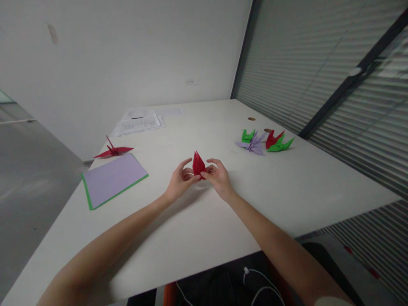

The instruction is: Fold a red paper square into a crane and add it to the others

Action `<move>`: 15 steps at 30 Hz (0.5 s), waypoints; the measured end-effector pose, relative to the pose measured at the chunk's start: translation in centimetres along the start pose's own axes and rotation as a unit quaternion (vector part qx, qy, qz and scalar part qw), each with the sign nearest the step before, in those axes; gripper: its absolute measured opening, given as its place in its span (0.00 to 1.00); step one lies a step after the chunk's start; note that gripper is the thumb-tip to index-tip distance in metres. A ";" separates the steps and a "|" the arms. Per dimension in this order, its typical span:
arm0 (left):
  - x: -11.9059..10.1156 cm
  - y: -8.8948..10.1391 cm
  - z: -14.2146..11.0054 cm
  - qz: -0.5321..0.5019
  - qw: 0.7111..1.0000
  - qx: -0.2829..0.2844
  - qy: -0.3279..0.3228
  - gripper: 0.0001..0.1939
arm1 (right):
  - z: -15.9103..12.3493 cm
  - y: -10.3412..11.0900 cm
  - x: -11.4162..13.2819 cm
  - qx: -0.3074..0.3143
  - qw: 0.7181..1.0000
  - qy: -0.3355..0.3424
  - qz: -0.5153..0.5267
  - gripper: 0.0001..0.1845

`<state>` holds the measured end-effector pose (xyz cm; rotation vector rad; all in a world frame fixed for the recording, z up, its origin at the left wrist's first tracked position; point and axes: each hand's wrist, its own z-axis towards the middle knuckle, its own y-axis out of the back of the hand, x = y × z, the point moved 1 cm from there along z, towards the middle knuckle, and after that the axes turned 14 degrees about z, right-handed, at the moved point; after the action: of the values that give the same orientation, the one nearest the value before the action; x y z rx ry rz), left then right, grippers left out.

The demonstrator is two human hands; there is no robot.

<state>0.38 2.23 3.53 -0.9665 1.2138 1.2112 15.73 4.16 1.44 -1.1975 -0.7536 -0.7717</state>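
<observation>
Paper diamond, red, folded, twin points upward, is held between the left hand and right hand, inward from the near edge of the smooth white table. I find both pinching its base, index fingers raised. I judge it light, stiff along creases, crushable at the tips; best hold: low, gently, at the base

The red paper, folded into a slim, pointed shape (a narrow slit parts its two tips), is held near mid-view, tips toward twelve o'clock.
</observation>
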 end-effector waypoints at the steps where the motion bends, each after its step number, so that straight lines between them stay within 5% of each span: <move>1: 0.2 0.1 0.1 0.008 1.000 -0.006 0.001 0.33 | 0.0 0.0 0.0 0.008 1.000 -0.010 -0.004 0.27; 5: 0.7 0.3 0.4 0.011 1.000 -0.004 0.020 0.18 | 0.1 0.1 0.0 0.018 0.999 -0.035 -0.027 0.21; 15: 0.9 0.4 0.4 -0.075 0.996 0.027 0.047 0.16 | -0.1 -0.1 -0.4 0.060 0.996 -0.044 -0.053 0.23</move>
<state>0.03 2.85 2.68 -1.0647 1.2190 1.0203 15.46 4.11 1.10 -1.0948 -0.9294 -0.7536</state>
